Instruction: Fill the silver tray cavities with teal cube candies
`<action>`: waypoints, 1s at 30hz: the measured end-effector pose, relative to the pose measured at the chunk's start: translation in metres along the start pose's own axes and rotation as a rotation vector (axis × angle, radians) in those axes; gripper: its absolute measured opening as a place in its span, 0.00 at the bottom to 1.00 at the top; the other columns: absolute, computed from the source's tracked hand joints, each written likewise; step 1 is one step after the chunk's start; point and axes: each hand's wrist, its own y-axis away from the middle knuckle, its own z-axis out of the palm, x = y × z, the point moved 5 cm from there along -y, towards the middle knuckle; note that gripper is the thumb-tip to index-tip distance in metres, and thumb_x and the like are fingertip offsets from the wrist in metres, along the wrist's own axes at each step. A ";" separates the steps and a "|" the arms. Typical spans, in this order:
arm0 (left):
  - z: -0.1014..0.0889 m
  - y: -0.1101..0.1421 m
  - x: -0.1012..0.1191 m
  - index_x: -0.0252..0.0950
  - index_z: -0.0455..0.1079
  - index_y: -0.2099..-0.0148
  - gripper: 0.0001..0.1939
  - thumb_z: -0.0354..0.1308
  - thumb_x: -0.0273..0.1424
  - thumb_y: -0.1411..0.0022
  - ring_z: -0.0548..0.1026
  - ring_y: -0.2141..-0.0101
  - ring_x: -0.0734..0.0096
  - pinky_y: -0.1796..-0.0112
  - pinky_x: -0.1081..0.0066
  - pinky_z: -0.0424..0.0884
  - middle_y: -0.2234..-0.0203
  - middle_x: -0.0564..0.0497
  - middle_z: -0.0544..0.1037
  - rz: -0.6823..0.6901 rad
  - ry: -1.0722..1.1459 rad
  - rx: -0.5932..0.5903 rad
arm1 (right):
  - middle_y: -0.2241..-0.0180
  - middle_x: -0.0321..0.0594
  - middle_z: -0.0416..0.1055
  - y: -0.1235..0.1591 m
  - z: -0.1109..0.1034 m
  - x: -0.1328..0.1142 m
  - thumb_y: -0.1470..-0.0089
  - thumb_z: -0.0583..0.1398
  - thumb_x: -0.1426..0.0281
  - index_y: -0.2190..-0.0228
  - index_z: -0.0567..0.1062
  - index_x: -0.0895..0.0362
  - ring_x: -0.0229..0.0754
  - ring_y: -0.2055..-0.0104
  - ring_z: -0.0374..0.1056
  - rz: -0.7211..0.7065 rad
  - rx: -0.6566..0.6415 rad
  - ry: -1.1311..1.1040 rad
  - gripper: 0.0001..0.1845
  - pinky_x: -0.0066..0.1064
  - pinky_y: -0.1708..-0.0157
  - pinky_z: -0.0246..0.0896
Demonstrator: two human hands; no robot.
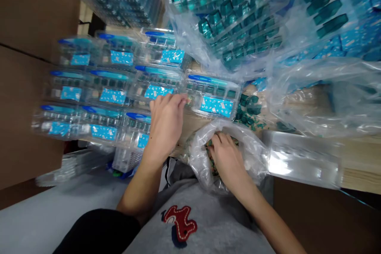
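I've got the left hand (166, 125) half-curled, fingertips touching a blister pack (216, 97); right hand (228, 162) inside a plastic bag (251, 154) on teal parts (212, 166), grip unclear.

Left hand (166, 125) sits at 10 o'clock from right hand (226, 162), fingers (175, 101) curled, tips toward 2 o'clock. Right-hand fingers (217, 139) bent downward, tips toward 11 o'clock. Left forearm (141, 190) enters from 7 o'clock, right forearm (268, 218) from 5 o'clock.
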 end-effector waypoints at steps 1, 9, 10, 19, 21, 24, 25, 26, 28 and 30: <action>-0.004 0.002 -0.002 0.40 0.76 0.57 0.12 0.50 0.28 0.33 0.71 0.60 0.52 0.53 0.53 0.63 0.62 0.45 0.80 0.003 0.011 0.001 | 0.58 0.54 0.76 0.000 0.001 0.001 0.44 0.52 0.84 0.60 0.77 0.63 0.53 0.55 0.72 -0.002 0.011 -0.005 0.16 0.45 0.56 0.70; -0.039 0.017 -0.012 0.39 0.75 0.55 0.10 0.52 0.29 0.33 0.74 0.60 0.60 0.57 0.62 0.69 0.62 0.49 0.80 0.029 0.004 0.112 | 0.62 0.52 0.76 0.008 0.008 0.007 0.45 0.53 0.83 0.63 0.76 0.61 0.54 0.56 0.72 -0.049 0.059 -0.087 0.14 0.45 0.56 0.69; -0.040 0.019 -0.012 0.40 0.75 0.56 0.10 0.53 0.29 0.33 0.74 0.60 0.61 0.58 0.62 0.69 0.62 0.49 0.80 0.048 0.008 0.110 | 0.62 0.52 0.76 0.010 0.007 0.007 0.44 0.53 0.83 0.64 0.76 0.61 0.54 0.56 0.72 -0.060 0.057 -0.099 0.13 0.45 0.56 0.69; -0.045 0.035 0.005 0.40 0.73 0.56 0.08 0.54 0.25 0.33 0.76 0.57 0.69 0.55 0.69 0.71 0.61 0.52 0.79 0.163 0.299 -0.002 | 0.67 0.37 0.74 0.039 -0.039 0.017 0.39 0.59 0.74 0.62 0.76 0.54 0.39 0.68 0.70 -0.077 0.250 -0.654 0.05 0.30 0.67 0.67; -0.041 0.042 0.018 0.41 0.73 0.55 0.09 0.55 0.24 0.33 0.76 0.58 0.72 0.56 0.72 0.72 0.61 0.54 0.79 0.178 0.430 -0.131 | 0.67 0.34 0.73 0.044 -0.048 0.020 0.41 0.61 0.74 0.62 0.76 0.51 0.36 0.69 0.69 -0.037 0.301 -0.767 0.06 0.27 0.69 0.66; -0.025 0.056 0.039 0.41 0.72 0.54 0.08 0.57 0.26 0.34 0.76 0.62 0.76 0.61 0.78 0.73 0.63 0.56 0.79 0.188 0.608 -0.367 | 0.67 0.32 0.73 0.051 -0.056 0.017 0.42 0.62 0.77 0.60 0.76 0.50 0.34 0.67 0.69 -0.042 0.389 -0.824 0.10 0.25 0.68 0.66; -0.020 0.059 0.045 0.41 0.72 0.54 0.07 0.59 0.27 0.34 0.76 0.64 0.77 0.62 0.79 0.73 0.64 0.57 0.79 0.178 0.651 -0.420 | 0.67 0.32 0.73 0.052 -0.058 0.015 0.42 0.61 0.78 0.59 0.76 0.50 0.34 0.67 0.69 -0.061 0.415 -0.825 0.12 0.24 0.67 0.66; -0.016 0.062 0.049 0.41 0.72 0.55 0.07 0.59 0.27 0.35 0.76 0.65 0.78 0.64 0.80 0.73 0.65 0.57 0.78 0.167 0.686 -0.447 | 0.66 0.32 0.73 0.054 -0.059 0.013 0.42 0.61 0.79 0.58 0.76 0.50 0.34 0.66 0.69 -0.080 0.433 -0.824 0.13 0.24 0.67 0.67; -0.008 0.064 0.052 0.41 0.72 0.57 0.06 0.59 0.25 0.35 0.76 0.66 0.79 0.64 0.81 0.72 0.66 0.58 0.78 0.133 0.731 -0.450 | 0.64 0.32 0.73 0.056 -0.060 0.011 0.42 0.61 0.80 0.55 0.75 0.49 0.33 0.64 0.69 -0.094 0.451 -0.837 0.16 0.24 0.64 0.67; -0.005 0.063 0.050 0.41 0.72 0.58 0.07 0.58 0.24 0.35 0.76 0.66 0.79 0.63 0.81 0.73 0.67 0.58 0.78 0.098 0.764 -0.398 | 0.62 0.31 0.74 0.058 -0.060 0.014 0.42 0.61 0.80 0.54 0.75 0.48 0.33 0.63 0.70 -0.060 0.470 -0.872 0.18 0.25 0.62 0.68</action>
